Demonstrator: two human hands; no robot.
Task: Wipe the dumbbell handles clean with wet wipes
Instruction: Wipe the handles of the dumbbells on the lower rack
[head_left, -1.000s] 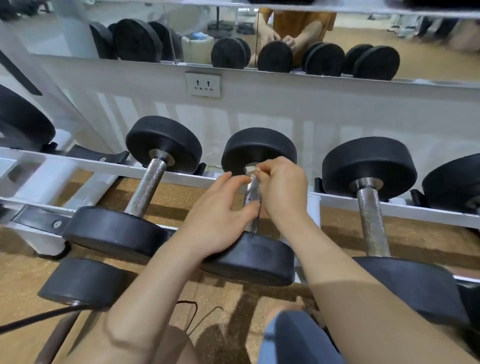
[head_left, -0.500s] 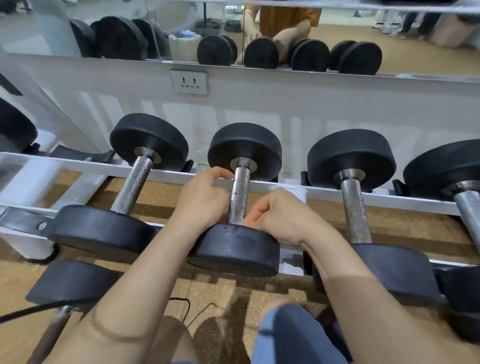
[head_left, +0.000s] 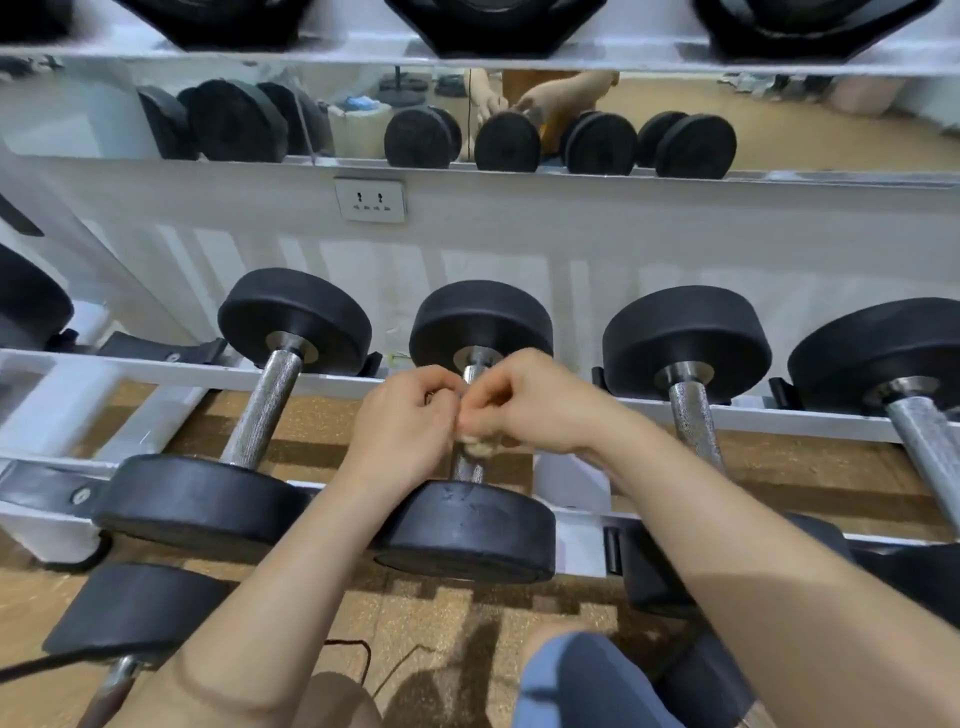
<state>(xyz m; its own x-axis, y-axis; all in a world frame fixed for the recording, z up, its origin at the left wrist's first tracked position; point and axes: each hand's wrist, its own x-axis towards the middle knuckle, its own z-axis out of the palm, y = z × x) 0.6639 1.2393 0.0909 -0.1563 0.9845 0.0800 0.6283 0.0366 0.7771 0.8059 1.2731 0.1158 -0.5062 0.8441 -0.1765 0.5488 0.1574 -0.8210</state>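
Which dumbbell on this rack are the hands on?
The dumbbell at frame centre: left hand and right hand grip a wipe around its handle. The left neighbour and right neighbour have bare, untouched handles.

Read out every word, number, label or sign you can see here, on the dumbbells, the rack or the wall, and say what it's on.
Nothing here is legible.
Wall socket: tiny marks under its holes, too small to read.
Middle dumbbell, near end: faint pale scuffs, too blurred to tell if they are figures.
Wet wipe: no print shows.
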